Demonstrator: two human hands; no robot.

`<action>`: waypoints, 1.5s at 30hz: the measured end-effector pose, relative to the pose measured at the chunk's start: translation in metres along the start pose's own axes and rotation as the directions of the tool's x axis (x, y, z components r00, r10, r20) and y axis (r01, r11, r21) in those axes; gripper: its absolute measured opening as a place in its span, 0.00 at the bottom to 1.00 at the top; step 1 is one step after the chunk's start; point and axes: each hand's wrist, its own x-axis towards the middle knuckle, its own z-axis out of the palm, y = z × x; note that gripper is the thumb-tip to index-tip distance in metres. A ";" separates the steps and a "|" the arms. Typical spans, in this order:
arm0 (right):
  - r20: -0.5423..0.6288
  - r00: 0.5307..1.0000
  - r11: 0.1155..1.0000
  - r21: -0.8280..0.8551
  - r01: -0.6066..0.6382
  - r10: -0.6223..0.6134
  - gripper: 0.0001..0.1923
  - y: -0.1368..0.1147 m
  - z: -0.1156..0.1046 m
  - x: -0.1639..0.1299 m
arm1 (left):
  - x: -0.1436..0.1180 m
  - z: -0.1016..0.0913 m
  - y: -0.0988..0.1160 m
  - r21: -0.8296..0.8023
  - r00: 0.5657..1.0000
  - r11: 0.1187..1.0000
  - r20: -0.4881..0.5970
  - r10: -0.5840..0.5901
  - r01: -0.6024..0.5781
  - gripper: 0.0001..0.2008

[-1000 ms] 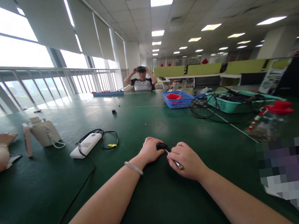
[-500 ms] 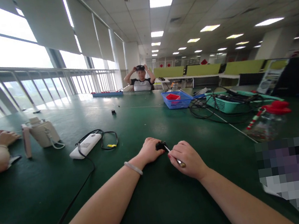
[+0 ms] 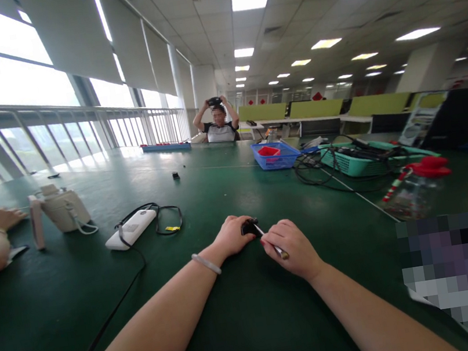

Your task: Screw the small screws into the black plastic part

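My left hand (image 3: 235,236) is closed around a small black object (image 3: 248,227), which rests at or just above the green table. The hand hides part of it, so its kind is unclear. My right hand (image 3: 292,249) grips a slim stick-like tool (image 3: 281,252) with a silvery shaft and a brownish end towards me. Its far tip meets the black object or lies right beside it; I cannot tell which.
A white power strip (image 3: 131,230) with a black cable lies left on the green table (image 3: 222,330). Beyond are a blue basket (image 3: 278,160), a teal basket (image 3: 346,161) and a red-lidded jar (image 3: 421,191). A co-worker's hand (image 3: 5,218) rests far left; another person (image 3: 219,131) sits opposite.
My hands keep nearly the same pose, and the black object looks slightly turned. The person opposite has lifted the dark headgear a little, and one of the left co-worker's hands is no longer visible.
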 end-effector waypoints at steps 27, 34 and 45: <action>0.041 0.729 0.600 0.538 -0.592 0.683 0.16 0.030 0.005 -0.009 | -0.001 -0.002 0.000 0.128 0.996 0.988 0.049 0.078 -0.083 0.27; 0.114 0.746 0.578 0.560 -0.594 0.656 0.19 0.028 0.006 -0.010 | -0.003 -0.006 0.006 0.084 0.993 0.991 0.070 0.096 -0.102 0.23; 0.113 0.757 0.597 0.546 -0.588 0.643 0.18 0.028 0.007 -0.010 | -0.005 -0.007 0.007 0.083 0.993 0.991 0.067 0.095 -0.100 0.25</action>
